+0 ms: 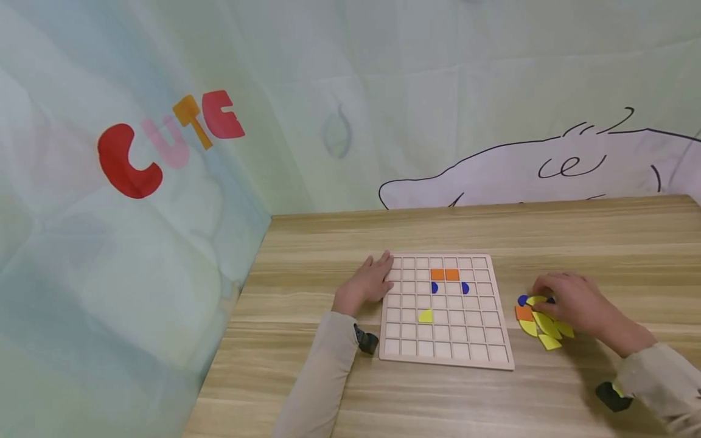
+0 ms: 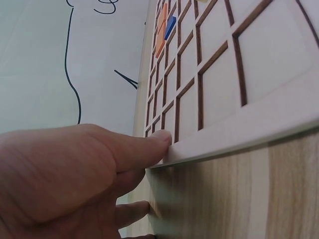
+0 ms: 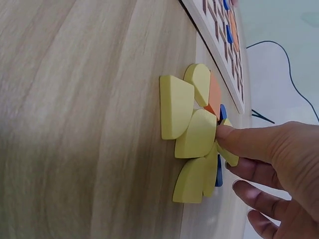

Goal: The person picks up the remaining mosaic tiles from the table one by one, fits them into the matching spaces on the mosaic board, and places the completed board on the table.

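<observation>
A pale wooden grid board (image 1: 446,364) lies flat on the table, holding two orange squares (image 1: 445,275), two blue half-circles (image 1: 465,288) and a yellow quarter-circle (image 1: 425,316). At the board's left edge rests my left hand (image 1: 368,281); its thumb (image 2: 154,144) touches the rim and the other fingers extend beside it. To the right of the board, my right hand (image 1: 575,304) is over a loose pile of pieces. Between its thumb and index finger it pinches a yellow piece (image 3: 229,155), standing tilted and partly hidden by the thumb.
Around the right fingers lie several yellow pieces (image 1: 549,342), an orange square (image 1: 524,313) and blue pieces (image 1: 523,300), some overlapping. The wood-grain table (image 1: 328,234) ends at a printed cloth backdrop (image 1: 339,176) at the back and left.
</observation>
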The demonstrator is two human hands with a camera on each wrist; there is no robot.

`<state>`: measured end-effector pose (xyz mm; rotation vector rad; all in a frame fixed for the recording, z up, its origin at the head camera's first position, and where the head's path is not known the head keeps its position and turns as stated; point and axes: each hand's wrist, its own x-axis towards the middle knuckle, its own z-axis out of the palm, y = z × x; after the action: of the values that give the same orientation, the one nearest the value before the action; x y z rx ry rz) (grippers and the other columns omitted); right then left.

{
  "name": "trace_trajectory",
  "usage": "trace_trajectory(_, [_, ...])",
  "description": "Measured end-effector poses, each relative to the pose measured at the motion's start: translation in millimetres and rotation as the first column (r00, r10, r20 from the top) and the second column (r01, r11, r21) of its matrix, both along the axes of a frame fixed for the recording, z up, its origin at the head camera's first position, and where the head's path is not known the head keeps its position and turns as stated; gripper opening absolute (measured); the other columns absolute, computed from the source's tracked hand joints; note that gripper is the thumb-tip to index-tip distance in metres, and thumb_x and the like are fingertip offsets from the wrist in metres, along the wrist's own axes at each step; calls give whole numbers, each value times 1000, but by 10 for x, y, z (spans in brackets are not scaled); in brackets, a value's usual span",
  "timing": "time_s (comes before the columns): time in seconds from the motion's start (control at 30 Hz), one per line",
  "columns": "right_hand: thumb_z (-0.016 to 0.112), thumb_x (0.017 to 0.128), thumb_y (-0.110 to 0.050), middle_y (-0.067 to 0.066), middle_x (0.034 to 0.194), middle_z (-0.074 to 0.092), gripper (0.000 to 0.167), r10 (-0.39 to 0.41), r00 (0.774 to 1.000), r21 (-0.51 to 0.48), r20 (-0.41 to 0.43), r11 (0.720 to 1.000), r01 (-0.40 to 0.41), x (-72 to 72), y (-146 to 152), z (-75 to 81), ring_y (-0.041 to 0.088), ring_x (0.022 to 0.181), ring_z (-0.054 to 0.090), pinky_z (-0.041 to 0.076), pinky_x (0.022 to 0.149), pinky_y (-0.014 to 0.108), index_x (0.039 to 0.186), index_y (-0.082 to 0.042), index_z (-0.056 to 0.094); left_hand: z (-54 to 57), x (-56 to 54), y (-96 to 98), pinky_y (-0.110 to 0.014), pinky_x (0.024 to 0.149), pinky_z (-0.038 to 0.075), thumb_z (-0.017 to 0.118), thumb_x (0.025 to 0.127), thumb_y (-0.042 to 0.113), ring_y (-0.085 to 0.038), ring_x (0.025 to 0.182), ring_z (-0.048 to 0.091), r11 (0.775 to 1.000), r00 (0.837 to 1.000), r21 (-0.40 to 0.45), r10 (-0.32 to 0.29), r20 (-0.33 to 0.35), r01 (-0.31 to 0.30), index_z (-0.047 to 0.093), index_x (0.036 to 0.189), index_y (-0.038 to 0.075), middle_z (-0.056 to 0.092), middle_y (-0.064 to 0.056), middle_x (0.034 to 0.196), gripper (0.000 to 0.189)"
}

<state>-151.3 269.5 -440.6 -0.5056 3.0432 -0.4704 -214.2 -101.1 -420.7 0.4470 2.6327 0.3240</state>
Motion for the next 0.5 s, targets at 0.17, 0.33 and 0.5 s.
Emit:
trace_trajectory(0.17, [76, 79, -14, -6, 77, 67, 8, -27, 1000, -26, 11, 999, 28, 20, 9, 24, 25, 80, 57, 41, 71, 53, 83, -16, 69, -2, 2, -2, -40, 123, 8, 40, 103, 26, -29, 149, 4, 1000, 1000, 2, -5, -1, 5, 13, 154, 12, 4, -1, 162, 60])
trace_trajectory(0.33, [76, 80, -15, -6, 77, 69, 7, -39, 999, -27, 15, 999, 40, 22, 14, 39, 30, 85, 59, 36, 76, 60, 84, -17, 70, -2, 3, -6, -40, 123, 7, 40, 103, 26, -28, 149, 3, 1000, 1000, 3, -11, -1, 11, 12, 154, 11, 3, -1, 162, 60])
trace_trajectory(0.5, [76, 80, -16, -4, 79, 71, 7, -41, 999, -3, 17, 999, 41, 21, 10, 44, 33, 89, 59, 33, 77, 60, 87, -16, 73, -9, 6, -10, -40, 123, 8, 40, 103, 26, -30, 149, 3, 1000, 1000, 13, 1, 1, -1, 14, 154, 12, 3, -1, 162, 59])
